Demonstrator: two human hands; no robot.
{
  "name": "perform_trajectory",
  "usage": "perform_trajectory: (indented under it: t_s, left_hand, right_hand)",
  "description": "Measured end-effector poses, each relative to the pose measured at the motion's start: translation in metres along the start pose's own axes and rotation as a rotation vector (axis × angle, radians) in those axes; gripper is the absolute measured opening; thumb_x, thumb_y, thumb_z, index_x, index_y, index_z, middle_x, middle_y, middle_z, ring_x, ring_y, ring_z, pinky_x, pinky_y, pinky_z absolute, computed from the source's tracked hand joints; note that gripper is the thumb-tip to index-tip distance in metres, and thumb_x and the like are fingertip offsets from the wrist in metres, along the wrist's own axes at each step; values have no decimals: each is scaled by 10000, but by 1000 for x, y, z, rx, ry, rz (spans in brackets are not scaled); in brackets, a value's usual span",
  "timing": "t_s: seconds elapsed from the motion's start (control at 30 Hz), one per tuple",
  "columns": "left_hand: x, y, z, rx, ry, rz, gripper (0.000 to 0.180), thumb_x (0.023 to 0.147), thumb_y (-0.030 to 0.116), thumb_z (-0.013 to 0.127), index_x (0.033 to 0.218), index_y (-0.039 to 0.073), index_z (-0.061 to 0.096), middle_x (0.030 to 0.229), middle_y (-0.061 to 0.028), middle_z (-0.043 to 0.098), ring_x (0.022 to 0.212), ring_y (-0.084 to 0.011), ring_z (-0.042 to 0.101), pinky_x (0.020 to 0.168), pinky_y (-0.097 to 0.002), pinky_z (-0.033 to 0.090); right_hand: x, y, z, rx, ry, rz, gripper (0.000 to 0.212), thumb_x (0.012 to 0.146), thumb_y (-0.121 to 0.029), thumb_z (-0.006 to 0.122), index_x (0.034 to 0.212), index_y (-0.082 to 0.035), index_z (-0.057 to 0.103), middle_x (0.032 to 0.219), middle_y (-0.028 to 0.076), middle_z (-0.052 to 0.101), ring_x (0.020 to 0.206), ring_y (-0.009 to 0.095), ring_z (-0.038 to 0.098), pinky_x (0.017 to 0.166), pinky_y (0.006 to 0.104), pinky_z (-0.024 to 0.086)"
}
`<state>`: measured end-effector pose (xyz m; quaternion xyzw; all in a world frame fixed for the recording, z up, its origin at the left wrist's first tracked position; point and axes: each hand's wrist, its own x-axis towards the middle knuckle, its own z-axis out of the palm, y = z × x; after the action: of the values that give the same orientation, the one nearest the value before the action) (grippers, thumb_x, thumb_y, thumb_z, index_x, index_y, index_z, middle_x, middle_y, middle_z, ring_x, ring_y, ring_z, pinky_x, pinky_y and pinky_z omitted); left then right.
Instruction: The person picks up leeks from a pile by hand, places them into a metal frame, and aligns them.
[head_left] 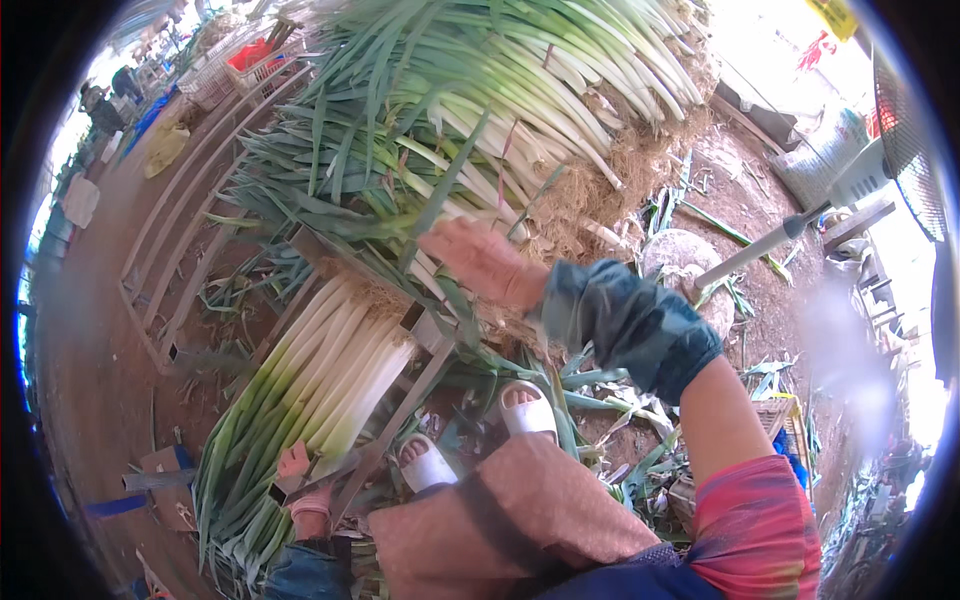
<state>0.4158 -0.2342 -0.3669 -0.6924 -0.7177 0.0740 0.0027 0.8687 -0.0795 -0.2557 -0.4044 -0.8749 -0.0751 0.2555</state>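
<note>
My left hand [295, 462] rests on a bundle of leeks [345, 375], its fingers laid along the stalks. A metal bar crosses over this hand and hides part of it. The leeks lie side by side in a metal frame [418, 322], roots at the far end and green leaves toward the near left. Blurred by motion, my right hand [485, 262] is stretched out above the frame's far end, with no stalk visibly in its grasp. It is at the near edge of a large heap of leeks [540, 110], close to a long green leaf [450, 185].
Curved metal rails [165, 270] stand at the left. A round pale stool [690, 262] and a slanted grey pole [745, 250] are on the right. Loose leaves [640, 470] litter the dirt floor around my white slippers [528, 412]. Plastic crates [225, 75] stand at the far left.
</note>
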Motion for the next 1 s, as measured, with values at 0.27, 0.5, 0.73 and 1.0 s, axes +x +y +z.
perform_trajectory:
  t_s: [0.27, 0.5, 0.73, 1.0]
  left_hand:
    - [-10, 19, -38, 18, 21, 27, 590, 667, 455, 676, 1092, 90, 493, 1051, -152, 515, 948, -361, 517, 787, -447, 437]
    - [-12, 13, -30, 6, -3, 26, 587, 686, 394, 649, 1167, 99, 488, 1119, -129, 514, 1004, -341, 523, 848, -437, 428]
    - [-8, -10, 6, 218, 164, 52, 322, 797, 220, 526, 1117, 241, 495, 1106, -31, 516, 913, -286, 571, 692, -374, 506]
    - [-10, -1, -17, 77, -105, -21, 674, 650, 467, 680, 1193, 127, 473, 1159, -142, 490, 1032, -364, 498, 855, -443, 422]
  right_hand:
    - [-33, 139, -4, -162, -165, 553, 212, 788, -126, 532, 989, -63, 556, 980, 165, 522, 924, 342, 525, 789, 467, 422]
    - [-36, 203, -16, -241, -106, 867, 329, 762, -184, 604, 1060, -63, 533, 1091, 162, 519, 1053, 361, 499, 876, 469, 407]
    - [-43, 247, -35, -306, -44, 882, 345, 771, -187, 598, 1066, -41, 493, 1087, 165, 520, 1050, 367, 498, 864, 462, 422]
    - [-36, 291, 6, -270, 28, 848, 394, 775, -168, 570, 1131, -37, 458, 1132, 181, 483, 1075, 364, 465, 861, 466, 417]
